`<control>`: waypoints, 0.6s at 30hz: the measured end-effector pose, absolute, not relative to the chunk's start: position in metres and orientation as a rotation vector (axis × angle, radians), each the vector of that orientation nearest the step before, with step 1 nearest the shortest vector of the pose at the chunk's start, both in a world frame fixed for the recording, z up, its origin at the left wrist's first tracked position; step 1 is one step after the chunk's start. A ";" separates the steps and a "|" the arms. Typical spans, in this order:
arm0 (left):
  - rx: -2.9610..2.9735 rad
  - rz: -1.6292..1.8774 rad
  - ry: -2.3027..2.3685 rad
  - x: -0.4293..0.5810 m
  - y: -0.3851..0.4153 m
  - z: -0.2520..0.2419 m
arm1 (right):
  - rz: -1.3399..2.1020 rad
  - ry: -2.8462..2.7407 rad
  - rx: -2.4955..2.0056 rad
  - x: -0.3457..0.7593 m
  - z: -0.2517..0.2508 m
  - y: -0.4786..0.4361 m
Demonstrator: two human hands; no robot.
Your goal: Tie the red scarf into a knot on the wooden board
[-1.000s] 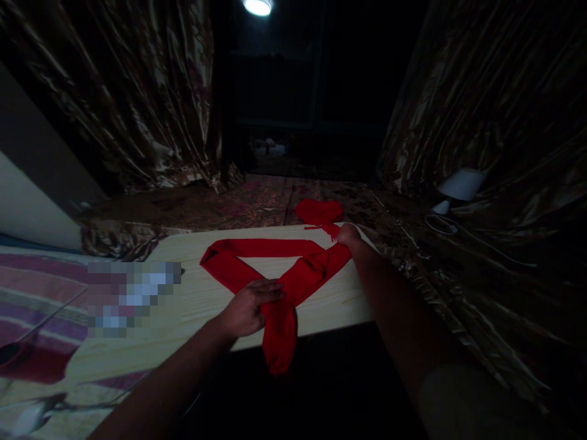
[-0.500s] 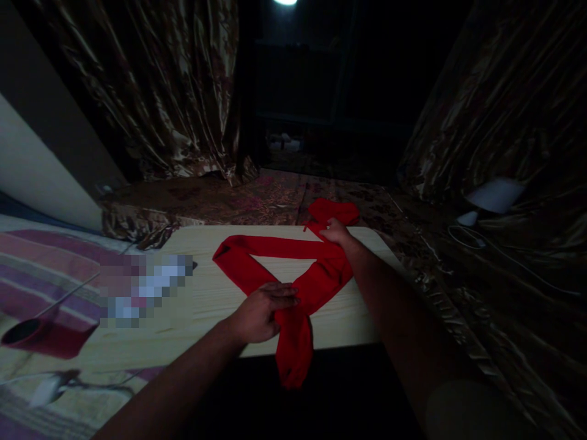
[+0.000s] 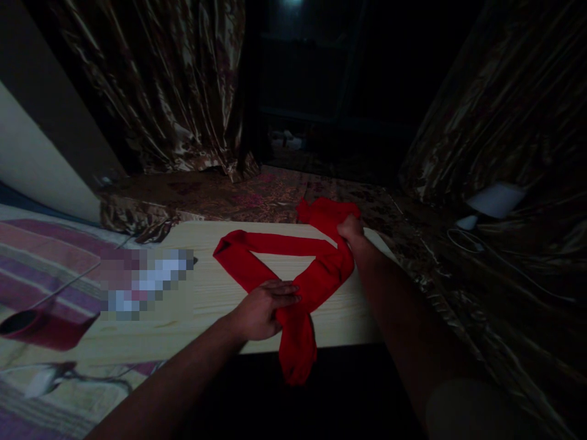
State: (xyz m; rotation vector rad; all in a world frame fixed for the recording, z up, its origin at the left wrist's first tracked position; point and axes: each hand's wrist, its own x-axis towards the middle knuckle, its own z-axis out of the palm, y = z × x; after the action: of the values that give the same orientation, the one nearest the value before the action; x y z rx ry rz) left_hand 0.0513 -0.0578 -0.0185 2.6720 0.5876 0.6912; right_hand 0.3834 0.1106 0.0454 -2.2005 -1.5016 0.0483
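Left hand [image 3: 263,308], open and flat, pressing the crossing of a red cloth strip [image 3: 284,243] on the pale wooden table [image 3: 215,293], one end hanging over the edge just beside its fingertips; right hand [image 3: 351,231], beyond, closed on the strip's far bend.

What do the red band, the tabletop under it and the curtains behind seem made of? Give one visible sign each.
Red band: soft matte fabric, perhaps knit; it folds and droops limply over the table edge. Tabletop: pale wood or wood-look laminate; faint straight grain, smooth finish. Curtains: glossy, satin-like cloth; bright streaks along hanging folds.
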 end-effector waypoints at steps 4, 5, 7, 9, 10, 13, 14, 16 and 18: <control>2.691 0.681 0.597 0.052 -0.058 -0.018 | -0.018 -1.630 -2.063 0.383 0.050 0.087; 2.698 0.678 0.599 0.052 -0.058 -0.018 | 0.060 -1.769 -2.037 0.381 0.052 0.082; 2.706 0.678 0.609 0.052 -0.058 -0.018 | 0.268 -2.001 -2.116 0.376 0.055 0.073; 2.708 0.691 0.617 0.052 -0.058 -0.019 | 0.410 -2.073 -2.246 0.371 0.055 0.064; 2.710 0.699 0.617 0.052 -0.057 -0.019 | 0.457 -2.053 -2.272 0.370 0.055 0.059; 2.724 0.715 0.589 0.051 -0.057 -0.021 | 0.601 -1.851 -2.178 0.364 0.051 0.047; 2.729 0.718 0.583 0.051 -0.057 -0.021 | 0.653 -1.756 -2.126 0.363 0.051 0.045; 2.739 0.720 0.576 0.050 -0.057 -0.021 | 0.732 -1.560 -1.990 0.364 0.052 0.041; 2.747 0.715 0.558 0.048 -0.058 -0.020 | 0.768 -1.443 -1.839 0.369 0.055 0.039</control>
State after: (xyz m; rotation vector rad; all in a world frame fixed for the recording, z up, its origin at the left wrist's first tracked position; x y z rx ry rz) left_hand 0.0485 -0.0576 -0.0202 2.7475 0.5582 0.7150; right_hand 0.3690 0.0386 0.0550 -1.8394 -1.4426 0.7678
